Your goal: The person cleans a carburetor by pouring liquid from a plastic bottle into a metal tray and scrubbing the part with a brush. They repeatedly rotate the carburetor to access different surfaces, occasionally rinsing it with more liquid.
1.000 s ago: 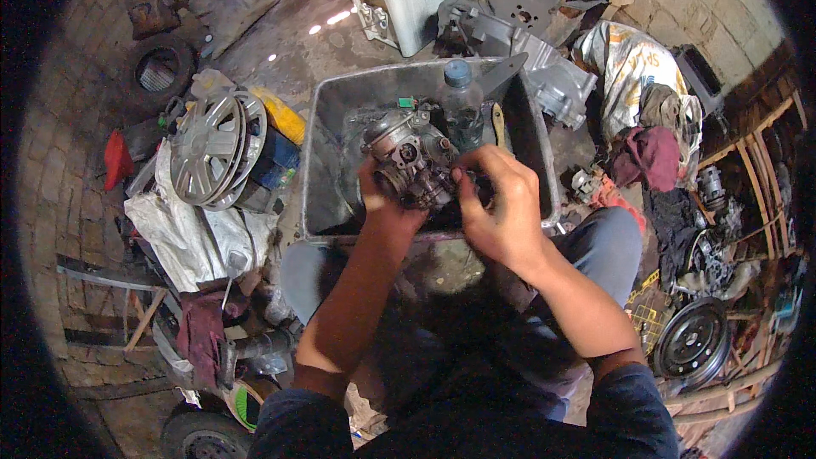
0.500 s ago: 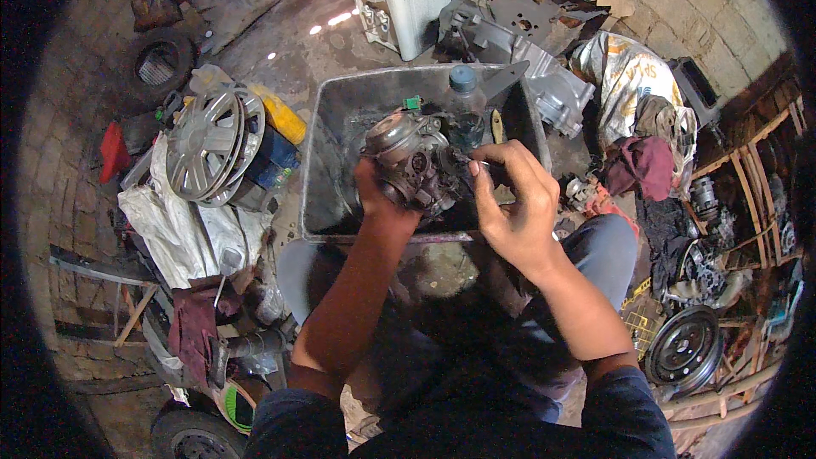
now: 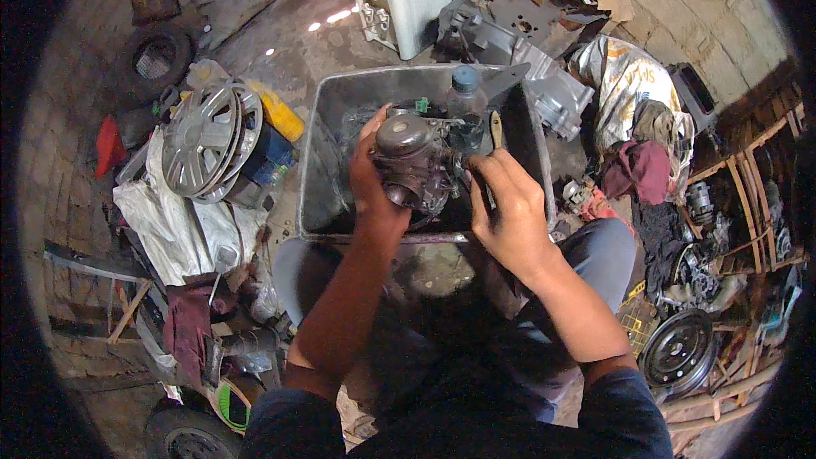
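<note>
A dark, grimy carburetor (image 3: 412, 161) with a round cap hangs over a grey plastic basin (image 3: 319, 110). My left hand (image 3: 374, 183) wraps round its left side and holds it up, fingers closed. On the other side, my right hand (image 3: 510, 204) pinches at the carburetor's right edge, thumb and fingers together; what lies between the fingertips is too small to make out. Behind the carburetor stands a clear bottle (image 3: 466, 102) with a blue cap. A brush with a pale handle (image 3: 496, 129) leans in the basin, just beyond my right fingers.
Past the basin stands a white plastic container (image 3: 404, 0), with a metal engine casing (image 3: 557, 93) to its right. Silver wheel covers (image 3: 202, 140) and a white sack (image 3: 166, 229) lie to the left. A maroon cloth (image 3: 637, 172) and a black wheel rim (image 3: 677, 353) are at the right.
My left hand has turned the carburetor, so its round cap now faces up more, and its fingers show higher along the side. My right hand has shifted slightly down and left.
</note>
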`<action>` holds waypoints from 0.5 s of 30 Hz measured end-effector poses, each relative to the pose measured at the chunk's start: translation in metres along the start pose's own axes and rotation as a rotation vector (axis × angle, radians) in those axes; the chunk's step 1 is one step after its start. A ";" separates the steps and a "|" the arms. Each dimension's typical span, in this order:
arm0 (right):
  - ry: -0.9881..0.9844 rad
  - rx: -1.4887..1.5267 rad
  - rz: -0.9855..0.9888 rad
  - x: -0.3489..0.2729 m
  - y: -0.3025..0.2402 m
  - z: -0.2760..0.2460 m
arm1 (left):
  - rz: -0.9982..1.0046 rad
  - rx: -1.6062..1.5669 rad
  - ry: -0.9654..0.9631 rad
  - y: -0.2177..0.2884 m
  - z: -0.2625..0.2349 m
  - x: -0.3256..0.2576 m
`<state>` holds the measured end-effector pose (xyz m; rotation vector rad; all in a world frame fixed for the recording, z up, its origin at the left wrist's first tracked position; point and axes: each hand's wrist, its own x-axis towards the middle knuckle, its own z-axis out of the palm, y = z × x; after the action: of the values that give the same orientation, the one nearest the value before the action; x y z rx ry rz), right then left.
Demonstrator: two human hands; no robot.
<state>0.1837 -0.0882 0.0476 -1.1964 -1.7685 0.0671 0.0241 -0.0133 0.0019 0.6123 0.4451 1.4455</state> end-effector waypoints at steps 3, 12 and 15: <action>-0.060 -0.051 -0.005 -0.001 0.001 -0.001 | 0.110 0.242 0.008 0.004 -0.005 0.002; 0.097 0.056 0.102 -0.002 0.000 0.000 | -0.121 0.200 0.096 0.005 0.006 0.001; 0.091 0.077 0.104 -0.003 0.002 0.001 | -0.099 0.237 0.086 0.000 0.016 -0.004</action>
<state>0.1846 -0.0889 0.0435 -1.2167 -1.6100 0.1383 0.0333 -0.0195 0.0139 0.7084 0.7117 1.3378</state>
